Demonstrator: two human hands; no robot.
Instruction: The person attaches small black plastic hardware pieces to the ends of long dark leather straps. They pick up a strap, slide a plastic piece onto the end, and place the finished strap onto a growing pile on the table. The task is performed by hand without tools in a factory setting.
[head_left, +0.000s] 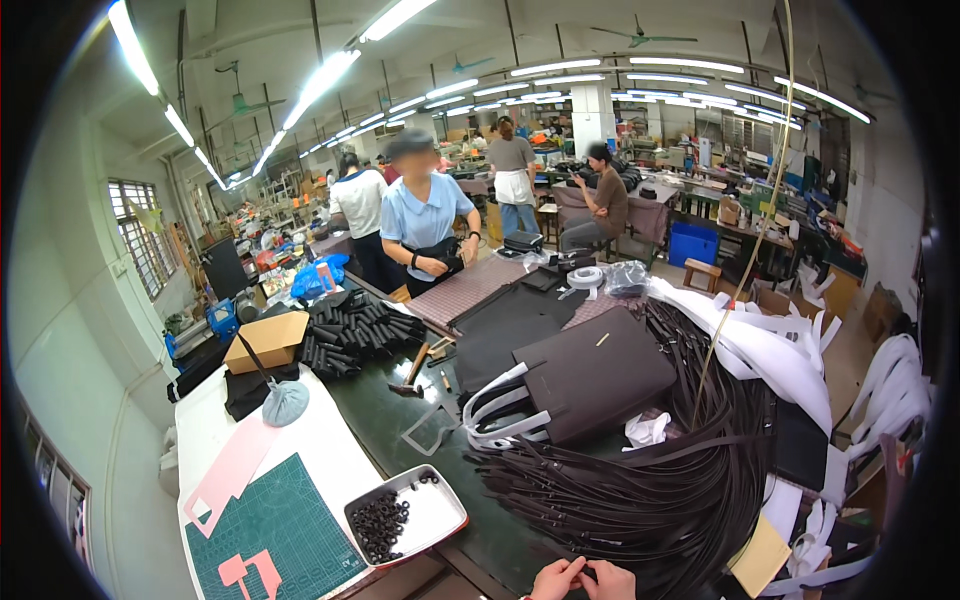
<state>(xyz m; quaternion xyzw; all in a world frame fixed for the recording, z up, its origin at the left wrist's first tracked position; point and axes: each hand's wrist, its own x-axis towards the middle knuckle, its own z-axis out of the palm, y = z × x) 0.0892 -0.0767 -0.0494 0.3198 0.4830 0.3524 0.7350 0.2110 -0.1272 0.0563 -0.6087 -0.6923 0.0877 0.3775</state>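
Head view: left hand [556, 577] and right hand [608, 580] meet at the counter [400, 420] near edge, grips pinched together on one strap end [585, 570] from the black strap pile [660, 480]. Straps look light, limp, tangle-prone; best held near the end

Tray of rings [405, 516] sits left of the strap pile [650, 480] — bag [590, 385] behind it, cutting mat [280, 525] probably leftmost.
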